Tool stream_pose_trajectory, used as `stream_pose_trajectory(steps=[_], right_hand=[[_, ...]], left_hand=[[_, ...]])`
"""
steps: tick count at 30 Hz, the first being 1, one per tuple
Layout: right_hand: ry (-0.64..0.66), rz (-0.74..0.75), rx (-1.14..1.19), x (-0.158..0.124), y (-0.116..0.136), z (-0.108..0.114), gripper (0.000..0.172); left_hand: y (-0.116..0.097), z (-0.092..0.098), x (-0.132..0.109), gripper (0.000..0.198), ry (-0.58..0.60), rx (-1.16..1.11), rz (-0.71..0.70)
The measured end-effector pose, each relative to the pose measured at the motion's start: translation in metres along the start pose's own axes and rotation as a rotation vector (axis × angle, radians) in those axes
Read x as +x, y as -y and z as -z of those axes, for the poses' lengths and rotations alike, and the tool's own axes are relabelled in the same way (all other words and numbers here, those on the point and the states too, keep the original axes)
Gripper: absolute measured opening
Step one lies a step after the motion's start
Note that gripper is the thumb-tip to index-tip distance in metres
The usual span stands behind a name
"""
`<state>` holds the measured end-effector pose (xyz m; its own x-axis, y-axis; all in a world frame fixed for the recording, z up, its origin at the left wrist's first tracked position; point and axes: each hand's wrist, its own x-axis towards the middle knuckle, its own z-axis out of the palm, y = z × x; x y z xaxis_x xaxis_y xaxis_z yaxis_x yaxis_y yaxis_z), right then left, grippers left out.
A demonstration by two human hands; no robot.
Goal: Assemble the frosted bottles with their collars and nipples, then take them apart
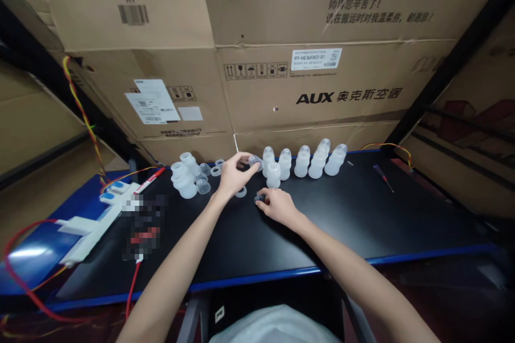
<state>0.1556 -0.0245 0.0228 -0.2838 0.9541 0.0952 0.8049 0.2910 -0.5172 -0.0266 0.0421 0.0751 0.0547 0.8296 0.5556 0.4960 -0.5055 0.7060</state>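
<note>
My left hand (237,173) pinches a clear cap (255,162) at its rim, just left of the standing bottles. Lower and to the right, my right hand (277,204) has its fingertips closed on a small clear part (259,199) close above the black table. An uncapped white bottle (273,176) stands between and beyond my hands. On the table below my left hand lies a translucent ring (241,192). Behind and to the right, several white bottles (318,162) with clear caps stand upright.
At the left stand open white bottles (185,182), with clear caps (203,185) and rings (216,171) beside them. A power strip (102,225) and a red marker (151,179) lie further left. A screwdriver (383,178) is at the right. Cardboard (261,102) backs the black table (354,220).
</note>
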Motion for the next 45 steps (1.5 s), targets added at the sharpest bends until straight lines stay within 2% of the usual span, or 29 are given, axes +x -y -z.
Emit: stream_pose_trajectory(steps=[3,6,12,20,25,30,33,36,40,42,45], right_hand=[[0.0,0.009,-0.008,0.0,0.0,0.0,0.021],[0.023,0.0,-0.014,0.001,0.0,0.001,0.023],[0.023,0.004,-0.036,0.001,0.001,0.003,0.024],[0.037,0.028,-0.065,-0.001,0.001,0.003,0.024],[0.025,0.027,-0.061,0.0,0.0,0.001,0.022],[-0.006,0.037,0.006,0.001,-0.001,0.001,0.016],[-0.072,0.042,0.079,0.001,-0.001,0.001,0.02],[-0.141,0.044,0.17,0.002,-0.003,-0.002,0.02],[-0.187,0.077,0.401,0.006,-0.006,-0.008,0.021],[-0.198,0.108,0.516,0.008,-0.008,-0.01,0.022],[-0.239,0.166,0.574,0.009,-0.008,-0.01,0.023]], left_hand=[[-0.031,-0.006,0.012,0.027,0.03,-0.081,-0.007],[-0.041,-0.018,0.022,0.027,0.08,-0.063,-0.013],[-0.021,-0.041,0.021,0.032,0.211,-0.011,-0.067],[-0.013,-0.055,0.001,0.026,0.11,-0.087,-0.106],[-0.012,-0.055,-0.002,0.029,0.16,-0.096,-0.056],[-0.01,-0.045,-0.006,0.048,0.275,-0.053,-0.101],[-0.003,-0.025,-0.01,0.05,0.233,-0.036,-0.098],[0.014,0.002,-0.017,0.039,0.157,0.153,-0.141],[0.048,0.026,-0.033,0.045,0.255,0.407,-0.198],[0.063,0.03,-0.041,0.035,0.333,0.373,-0.163],[0.073,0.029,-0.048,0.029,0.377,0.14,-0.041]])
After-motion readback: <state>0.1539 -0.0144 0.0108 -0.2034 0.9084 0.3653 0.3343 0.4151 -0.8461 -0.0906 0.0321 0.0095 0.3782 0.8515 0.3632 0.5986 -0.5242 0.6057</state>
